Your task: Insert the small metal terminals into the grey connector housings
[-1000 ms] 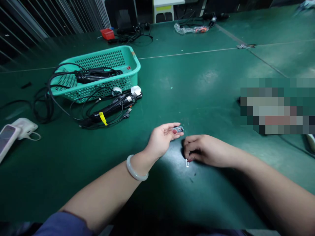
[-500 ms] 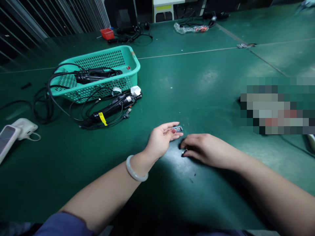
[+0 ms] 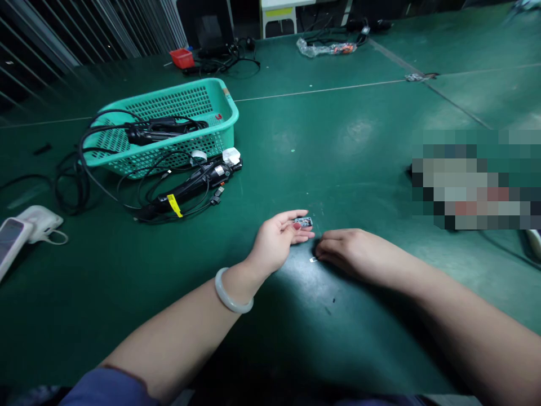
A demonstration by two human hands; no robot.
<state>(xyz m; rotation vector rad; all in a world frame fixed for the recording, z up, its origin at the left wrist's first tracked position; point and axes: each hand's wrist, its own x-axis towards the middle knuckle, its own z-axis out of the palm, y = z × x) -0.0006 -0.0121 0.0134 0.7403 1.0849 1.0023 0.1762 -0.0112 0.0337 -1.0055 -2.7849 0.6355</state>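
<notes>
My left hand (image 3: pixel 276 237), with a pale bangle (image 3: pixel 231 292) at the wrist, holds a small circuit board (image 3: pixel 304 221) between thumb and fingers, just above the table. To its right, my right hand (image 3: pixel 349 251) rests low over the green tabletop (image 3: pixel 270 327) with its fingers drawn together. At those fingertips lies a small whitish, shiny piece (image 3: pixel 313 260), partly covered by the fingers. Whether they pinch it or anything else is hidden.
A turquoise basket (image 3: pixel 235 115) with a black device and cables stands at the left. Before it lies a black handheld tool (image 3: pixel 190 189) with a yellow tag. A phone with a white attachment (image 3: pixel 40 217) sits far left. A pixelated area covers something at right.
My right fingers have closed together, and the small whitish piece now shows at their tips. My left hand keeps the circuit board in nearly the same place.
</notes>
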